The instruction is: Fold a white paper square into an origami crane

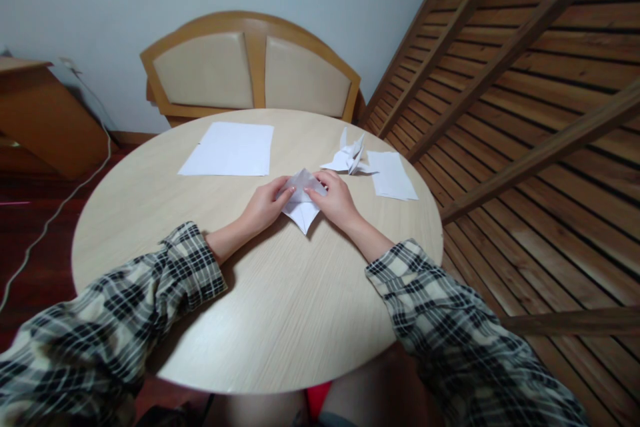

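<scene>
Between my two hands is a folded sheet of white paper [304, 213], roughly diamond-shaped, with one point toward me and another away. My left hand [270, 203] grips its left side, thumb on top and fingers curled behind. On the right side, my right hand [336, 196] pinches it the same way. The paper is held just over the middle of the round table [280, 320]; whether it touches the top I cannot tell. Just beyond my right hand sit folded paper cranes [350, 155], overlapping so that their number is unclear.
White paper sheets [230, 150] lie flat at the table's back left. Smaller white sheets [393, 175] rest near the right edge. A wooden headboard [256, 67] stands behind the table, a slatted wooden panel [530, 113] to the right. A white cable [60, 203] runs down the left.
</scene>
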{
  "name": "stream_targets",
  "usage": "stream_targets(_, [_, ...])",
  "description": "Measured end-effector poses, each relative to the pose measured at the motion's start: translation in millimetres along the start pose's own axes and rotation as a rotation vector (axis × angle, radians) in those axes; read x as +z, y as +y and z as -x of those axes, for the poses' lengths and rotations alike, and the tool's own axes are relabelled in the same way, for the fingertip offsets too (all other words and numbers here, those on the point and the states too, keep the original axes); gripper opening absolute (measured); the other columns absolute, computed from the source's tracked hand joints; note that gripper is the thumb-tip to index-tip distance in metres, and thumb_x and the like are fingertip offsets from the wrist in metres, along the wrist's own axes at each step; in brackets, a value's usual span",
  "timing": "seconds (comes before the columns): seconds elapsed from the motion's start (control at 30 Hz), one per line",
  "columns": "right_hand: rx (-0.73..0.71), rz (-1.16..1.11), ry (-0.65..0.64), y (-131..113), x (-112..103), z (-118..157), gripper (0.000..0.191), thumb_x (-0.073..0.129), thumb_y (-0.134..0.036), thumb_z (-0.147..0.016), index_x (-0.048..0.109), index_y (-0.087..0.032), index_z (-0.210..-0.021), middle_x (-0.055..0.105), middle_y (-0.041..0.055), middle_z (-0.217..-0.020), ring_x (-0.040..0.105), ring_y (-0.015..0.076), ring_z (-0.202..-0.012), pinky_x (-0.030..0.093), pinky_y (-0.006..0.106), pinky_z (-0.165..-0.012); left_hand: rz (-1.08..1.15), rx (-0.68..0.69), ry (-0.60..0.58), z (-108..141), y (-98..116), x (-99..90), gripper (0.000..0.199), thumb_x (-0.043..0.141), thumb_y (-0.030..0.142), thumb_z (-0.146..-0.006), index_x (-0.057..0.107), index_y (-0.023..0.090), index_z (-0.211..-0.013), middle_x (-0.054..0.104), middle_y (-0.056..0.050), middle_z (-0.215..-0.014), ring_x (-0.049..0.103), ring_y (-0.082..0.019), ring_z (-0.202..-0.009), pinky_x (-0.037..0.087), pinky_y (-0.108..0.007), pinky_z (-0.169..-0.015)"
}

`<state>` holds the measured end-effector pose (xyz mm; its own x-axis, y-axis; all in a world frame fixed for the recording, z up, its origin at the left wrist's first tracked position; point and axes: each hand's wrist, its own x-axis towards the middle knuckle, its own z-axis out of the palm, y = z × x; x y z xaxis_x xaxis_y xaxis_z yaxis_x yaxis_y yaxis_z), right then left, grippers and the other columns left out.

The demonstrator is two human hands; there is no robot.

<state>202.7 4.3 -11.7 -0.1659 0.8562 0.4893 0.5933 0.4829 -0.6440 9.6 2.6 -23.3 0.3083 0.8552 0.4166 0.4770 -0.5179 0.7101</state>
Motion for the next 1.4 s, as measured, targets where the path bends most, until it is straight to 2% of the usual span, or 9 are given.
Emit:
stream_targets(0.17, [-0.001, 0.044, 0.017, -3.8, 4.6, -0.3, 0.005, 0.064, -0.021, -0.085, 0.06, -0.023, -0.082, 0.064, 0.0043, -0.089, 0.059, 0.0235, -0.093, 0.048, 0.039, -0.088, -0.066, -0.007, -0.02, 0.2, -3.0, 0.8, 0.029, 0.058, 0.024, -0.091, 0.063, 0.015, -0.119, 0.074, -0.009, -0.106, 0.067, -0.021, -0.087, 0.054, -0.035, -0.08])
stream_targets(0.4, [0.03, 0.078, 0.078, -7.1, 9.4, 0.9, 0.022, 0.055, -0.029, -0.094, 0.059, -0.023, -0.074, 0.064, 0.0061, -0.084, 0.06, 0.0234, -0.088, 0.048, 0.038, -0.083, -0.076, 0.014, 0.008, -0.7, -7.4, 4.7, 0.036, 0.058, 0.016, -0.085, 0.061, 0.018, -0.121, 0.074, -0.009, -0.11, 0.067, -0.021, -0.089, 0.054, -0.036, -0.081])
stream_targets(0.6, [0.02, 0.005, 0.125, -8.6, 10.0, -0.5, 0.013, 0.057, -0.026, -0.093, 0.069, -0.024, -0.089, 0.072, 0.006, -0.094, 0.064, 0.0235, -0.093, 0.051, 0.039, -0.087, -0.106, -0.01, 0.024, -1.6, -4.1, 7.4, 0.032, 0.057, 0.017, -0.086, 0.062, 0.017, -0.118, 0.074, -0.009, -0.104, 0.067, -0.021, -0.082, 0.053, -0.034, -0.075])
stream_targets(0.77, [0.037, -0.023, 0.129, -11.5, 8.4, -0.4, 0.014, 0.057, -0.025, -0.094, 0.071, -0.024, -0.096, 0.074, 0.0058, -0.101, 0.066, 0.0229, -0.099, 0.051, 0.039, -0.09, -0.079, -0.02, 0.047, -1.3, 2.8, 8.3, 0.026, 0.058, 0.024, -0.091, 0.064, 0.015, -0.115, 0.074, -0.01, -0.106, 0.066, -0.022, -0.087, 0.053, -0.036, -0.08])
stream_targets(0.9, [0.027, -0.038, 0.156, -12.3, 8.7, 0.7, 0.012, 0.058, -0.025, -0.093, 0.07, -0.024, -0.095, 0.074, 0.0055, -0.099, 0.066, 0.0224, -0.095, 0.052, 0.038, -0.088, -0.081, -0.029, 0.045, -1.3, 6.0, 8.7, 0.024, 0.059, 0.025, -0.091, 0.064, 0.015, -0.111, 0.074, -0.01, -0.106, 0.066, -0.022, -0.09, 0.052, -0.036, -0.083])
stream_targets(1.2, [-0.026, -0.065, 0.227, -12.2, 10.7, -1.4, 0.01, 0.057, -0.024, -0.092, 0.066, -0.023, -0.094, 0.073, 0.0058, -0.097, 0.064, 0.0211, -0.092, 0.051, 0.037, -0.085, -0.122, -0.033, 0.017, -1.2, 8.8, 9.6, 0.014, 0.058, 0.023, -0.091, 0.064, 0.016, -0.102, 0.073, -0.007, -0.094, 0.063, -0.02, -0.08, 0.048, -0.032, -0.074])
stream_targets(1.4, [-0.078, -0.154, 0.286, -7.8, 11.7, -3.2, 0.007, 0.058, -0.026, -0.091, 0.065, -0.023, -0.09, 0.072, 0.0041, -0.09, 0.063, 0.0205, -0.084, 0.05, 0.037, -0.077, -0.105, -0.038, 0.019, -0.8, 10.7, 10.3, 0.019, 0.06, 0.022, -0.089, 0.065, 0.016, -0.106, 0.072, -0.006, -0.091, 0.062, -0.02, -0.08, 0.048, -0.031, -0.074])
